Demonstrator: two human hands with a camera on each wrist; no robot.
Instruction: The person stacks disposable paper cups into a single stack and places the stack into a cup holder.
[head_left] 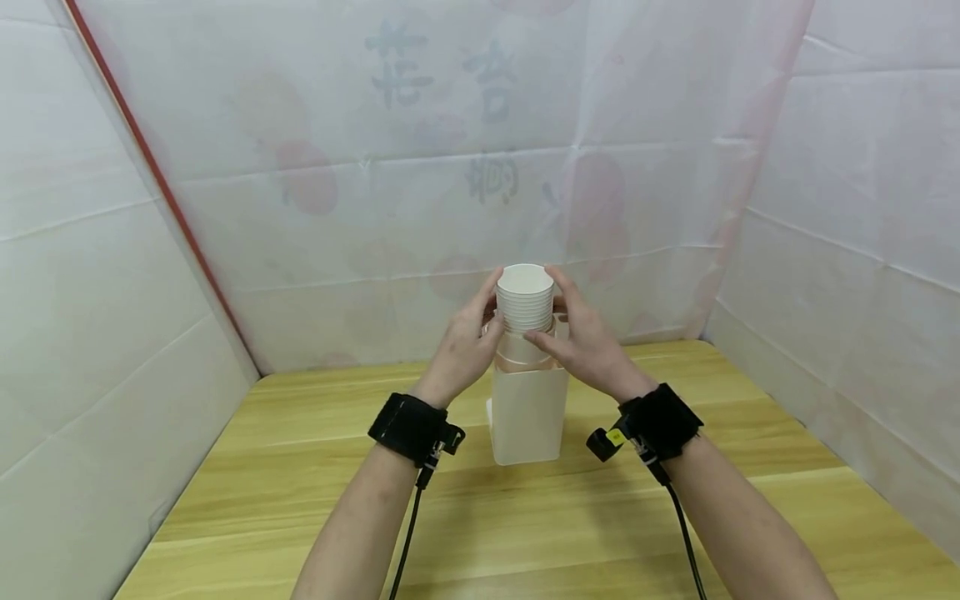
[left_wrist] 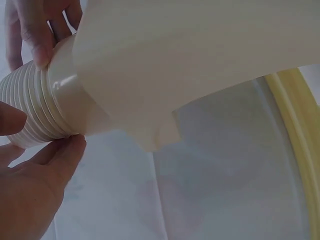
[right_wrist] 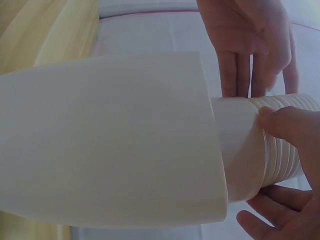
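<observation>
A stack of white paper cups [head_left: 525,302] stands upright, mouths up, with its lower part inside a tall cream cup holder [head_left: 528,418]. My left hand [head_left: 463,343] holds the stack from the left, thumb at the front. From the right, my right hand [head_left: 595,348] grips it at about the same height, its thumb [right_wrist: 280,120] near the lowest showing rims. The left wrist view shows the ridged cup rims [left_wrist: 32,107] between both hands. Below them, the smooth side of the lowest showing cup [right_wrist: 240,150] runs down into the holder's opening.
The holder stands on a wood-grain table [head_left: 300,492]. White sheeting [head_left: 360,225] with faint reddish patches and characters hangs behind and along both sides. A red strip [head_left: 157,171] runs down the left corner. Each wrist wears a black strap with a camera and cable.
</observation>
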